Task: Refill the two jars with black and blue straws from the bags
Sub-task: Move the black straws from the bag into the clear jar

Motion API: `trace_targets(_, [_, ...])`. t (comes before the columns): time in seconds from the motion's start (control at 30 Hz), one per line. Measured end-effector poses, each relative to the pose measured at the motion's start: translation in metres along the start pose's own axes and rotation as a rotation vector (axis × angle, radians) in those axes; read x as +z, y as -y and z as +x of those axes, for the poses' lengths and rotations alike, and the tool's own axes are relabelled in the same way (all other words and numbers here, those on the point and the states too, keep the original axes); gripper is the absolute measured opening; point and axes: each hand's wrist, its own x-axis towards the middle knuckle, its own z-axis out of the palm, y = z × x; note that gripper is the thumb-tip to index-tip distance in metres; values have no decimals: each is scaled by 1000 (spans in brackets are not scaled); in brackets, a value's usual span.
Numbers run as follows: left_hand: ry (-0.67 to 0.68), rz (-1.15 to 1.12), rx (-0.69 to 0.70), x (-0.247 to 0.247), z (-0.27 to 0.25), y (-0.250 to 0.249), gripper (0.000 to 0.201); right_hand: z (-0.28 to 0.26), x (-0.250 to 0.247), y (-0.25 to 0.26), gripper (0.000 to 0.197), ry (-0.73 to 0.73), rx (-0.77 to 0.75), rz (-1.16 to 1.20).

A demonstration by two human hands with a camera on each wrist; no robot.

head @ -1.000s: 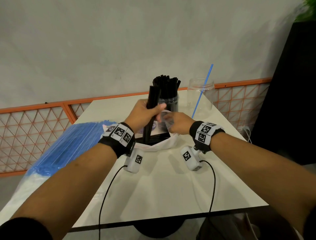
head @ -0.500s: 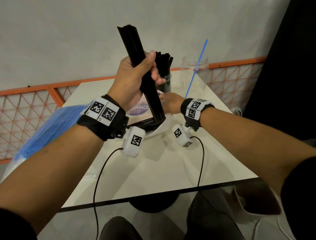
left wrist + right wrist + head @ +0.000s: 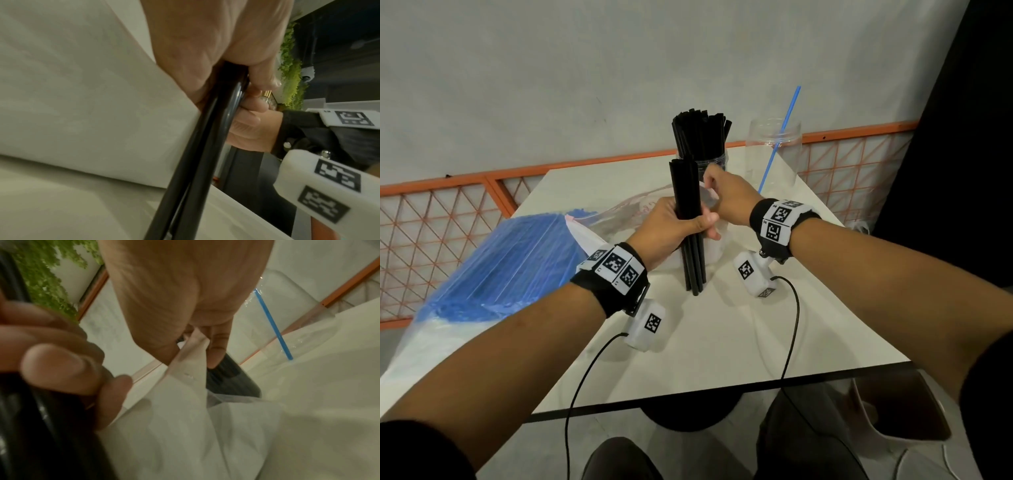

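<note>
My left hand (image 3: 675,230) grips a bundle of black straws (image 3: 687,219) upright, their lower ends touching the white table (image 3: 726,346). The left wrist view shows the fingers wrapped round the same bundle (image 3: 197,146). My right hand (image 3: 726,198) pinches the rim of the clear plastic bag (image 3: 193,378) just behind the bundle. One jar (image 3: 710,163) at the back holds several black straws (image 3: 700,135). To its right, the clear jar (image 3: 774,150) holds a single blue straw (image 3: 780,137). A big bag of blue straws (image 3: 510,260) lies at the left.
An orange mesh railing (image 3: 448,219) runs behind the table along a grey wall. Two wrist cameras with black cables (image 3: 792,329) hang over the table's front half. A white chair (image 3: 904,431) stands below at the right, and my knees show under the front edge.
My left hand lifted the black bundle high out of the bag, then brought it down upright with its ends on the table. The right hand kept hold of the bag.
</note>
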Motion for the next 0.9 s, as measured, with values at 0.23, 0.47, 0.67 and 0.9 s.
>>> trace_targets(0.23, [-5, -69, 199, -8, 25, -57, 21, 7, -4, 0, 94, -33, 4, 10])
trace_targets(0.47, [-199, -76, 351, -30, 91, -117, 15, 18, -4, -3, 84, -39, 44, -117])
trace_targets(0.67, [-301, 17, 376, -24, 138, -112, 13, 16, 1, -9, 82, -55, -1, -93])
trace_targets(0.9, [-331, 223, 316, -16, 157, -79, 22, 17, 0, -11, 82, -53, -3, -84])
